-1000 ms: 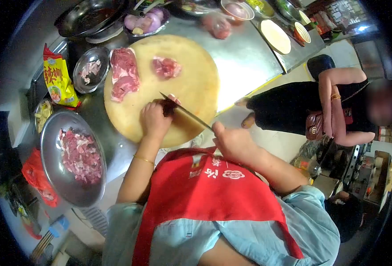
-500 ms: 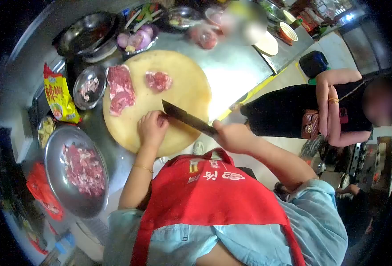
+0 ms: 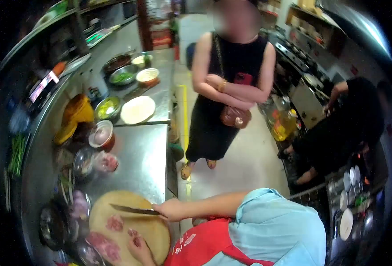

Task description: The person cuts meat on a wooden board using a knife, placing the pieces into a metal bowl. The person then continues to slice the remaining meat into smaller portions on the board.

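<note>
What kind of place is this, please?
It looks like a working kitchen, perhaps a restaurant's. Raw meat lies on a round chopping board, a hand holds a knife, and bowls of food stand on the steel counter.

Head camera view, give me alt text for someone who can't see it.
Right hand holding a knife over a round cutting board, left hand at some raw meat. A person with folded arms stands nearby.

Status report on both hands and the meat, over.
Right hand gripping knife, blade over board. Left hand at small meat piece on board. Meat chunk and larger slab close by; no obvious obstruction.
</note>
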Demonstrator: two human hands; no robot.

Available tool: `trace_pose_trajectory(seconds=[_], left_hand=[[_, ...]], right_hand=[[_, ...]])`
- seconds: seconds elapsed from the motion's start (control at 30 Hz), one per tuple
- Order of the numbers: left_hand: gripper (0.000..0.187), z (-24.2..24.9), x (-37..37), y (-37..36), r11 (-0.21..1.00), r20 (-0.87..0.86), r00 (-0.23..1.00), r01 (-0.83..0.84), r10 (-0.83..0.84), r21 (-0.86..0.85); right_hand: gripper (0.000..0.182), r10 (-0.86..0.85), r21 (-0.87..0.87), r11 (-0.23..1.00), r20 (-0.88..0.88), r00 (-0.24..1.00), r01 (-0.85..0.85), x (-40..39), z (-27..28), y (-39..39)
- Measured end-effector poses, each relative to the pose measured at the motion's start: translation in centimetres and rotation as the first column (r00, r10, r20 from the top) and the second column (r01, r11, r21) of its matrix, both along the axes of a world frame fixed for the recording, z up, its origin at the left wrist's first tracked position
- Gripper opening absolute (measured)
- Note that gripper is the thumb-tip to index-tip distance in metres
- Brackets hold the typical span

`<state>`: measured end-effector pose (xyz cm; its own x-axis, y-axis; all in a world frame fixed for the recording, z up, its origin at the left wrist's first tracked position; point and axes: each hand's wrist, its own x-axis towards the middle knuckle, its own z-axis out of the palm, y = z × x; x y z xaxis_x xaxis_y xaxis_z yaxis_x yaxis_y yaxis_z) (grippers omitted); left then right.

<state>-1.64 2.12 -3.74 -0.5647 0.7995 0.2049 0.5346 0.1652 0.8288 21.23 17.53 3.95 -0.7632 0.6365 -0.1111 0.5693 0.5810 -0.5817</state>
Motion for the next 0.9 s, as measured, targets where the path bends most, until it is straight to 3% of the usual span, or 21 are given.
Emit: trace_pose_trajectory(seconds=[0.07, 0.1, 0.2, 0.3, 0.37, 0.4, 0.5, 0.57, 0.63, 0.7, 0.73, 0.8, 0.87, 0.9], left_hand=[[0.016, -0.2, -2.2, 0.2, 0.965, -0.198, 0.978, 0.011, -0.065, -0.263], [0.033, 3.4, -0.6, 1.2, 0.979, -0.338, 0.931, 0.079, -0.14, -0.188], [0.029, 4.8, 0.2, 1.6, 0.927, -0.416, 0.895, -0.012, -0.157, -0.376], [0.013, 3.1, -0.1, 2.0, 0.909, -0.402, 0.904, -0.041, -0.143, -0.416], [0.015, 1.0, -1.1, 1.8, 0.947, -0.359, 0.925, 0.001, -0.123, -0.322], [0.017, 0.5, -1.4, 1.9, 0.962, -0.334, 0.936, 0.017, -0.111, -0.271], [0.032, 5.4, 0.9, 2.9, 0.956, -0.419, 0.889, 0.062, -0.184, -0.287], [0.025, 1.1, -1.3, 2.7, 0.951, -0.399, 0.903, 0.032, -0.159, -0.308], [0.033, -0.6, -2.1, 1.7, 0.956, -0.417, 0.892, 0.055, -0.177, -0.289], [0.044, 1.5, 0.2, 2.5, 0.975, -0.407, 0.891, 0.142, -0.202, -0.172], [0.049, 2.8, 1.0, 2.3, 0.954, -0.333, 0.92, 0.115, -0.208, -0.277], [0.055, 5.0, 2.1, 2.5, 0.961, -0.419, 0.871, 0.182, -0.256, -0.21], [0.054, 6.6, 2.8, 1.1, 0.906, -0.266, 0.946, 0.059, -0.185, -0.42], [0.054, 3.7, 1.7, -0.3, 0.939, -0.434, 0.893, -0.04, -0.12, -0.342]], right_hand=[[0.036, 0.0, 0.004, 1.0, -0.108, 0.994, 0.0, -0.1, -1.5, 0.5], [0.036, 0.001, 0.004, 1.0, -0.118, 0.993, -0.001, -0.1, -2.1, 0.6], [0.035, -0.038, -0.039, 0.999, -0.149, 0.988, 0.032, 1.0, -1.3, -0.4], [0.032, -0.064, -0.066, 0.996, -0.187, 0.98, 0.052, 1.2, -1.0, -0.7], [0.03, -0.031, -0.062, 0.998, -0.186, 0.982, 0.019, 1.0, -2.0, -1.0], [0.029, -0.034, -0.079, 0.997, -0.184, 0.982, 0.02, 1.0, -2.0, -1.1], [0.027, -0.031, -0.112, 0.994, -0.167, 0.986, 0.013, 1.3, -1.5, -1.1], [0.027, -0.022, -0.134, 0.991, -0.145, 0.989, 0.003, 1.3, -1.0, -1.2], [0.028, -0.036, -0.078, 0.997, -0.158, 0.987, 0.024, 1.1, -2.1, -1.0], [0.03, -0.055, -0.116, 0.992, -0.14, 0.989, 0.039, 1.3, -2.0, -0.8], [0.032, -0.054, -0.189, 0.981, -0.112, 0.992, 0.032, 1.7, -1.8, -0.5], [0.033, -0.066, -0.207, 0.977, -0.048, 0.997, 0.055, 1.8, -1.0, 0.0], [0.031, -0.027, -0.131, 0.991, -0.083, 0.996, 0.016, 2.5, -1.5, -0.1], [0.03, 0.002, -0.104, 0.995, -0.062, 0.998, -0.009, 2.4, 0.2, 0.3]])
